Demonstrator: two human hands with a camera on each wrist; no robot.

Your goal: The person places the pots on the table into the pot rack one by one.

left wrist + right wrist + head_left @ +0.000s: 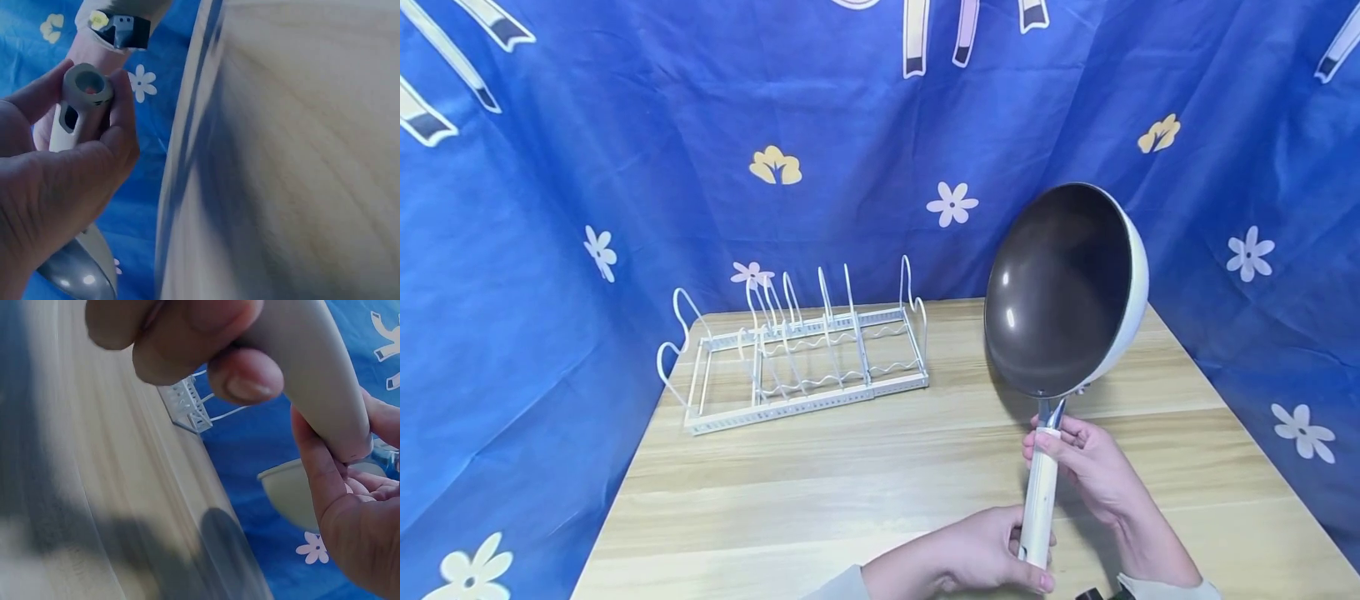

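A deep wok with a dark inside and a white outside is held up above the right side of the table, its inner face turned left and towards me. Its white handle points down. My left hand grips the handle's lower end, thumb and fingers on opposite sides, as the left wrist view also shows. Higher up, my right hand holds the handle just below the metal neck. Part of the right fingers is hidden behind the handle.
On the left half of the wooden table stands a white wire rack with upright loop dividers and taller loops at both ends. Blue patterned cloth hangs behind the table and on both sides.
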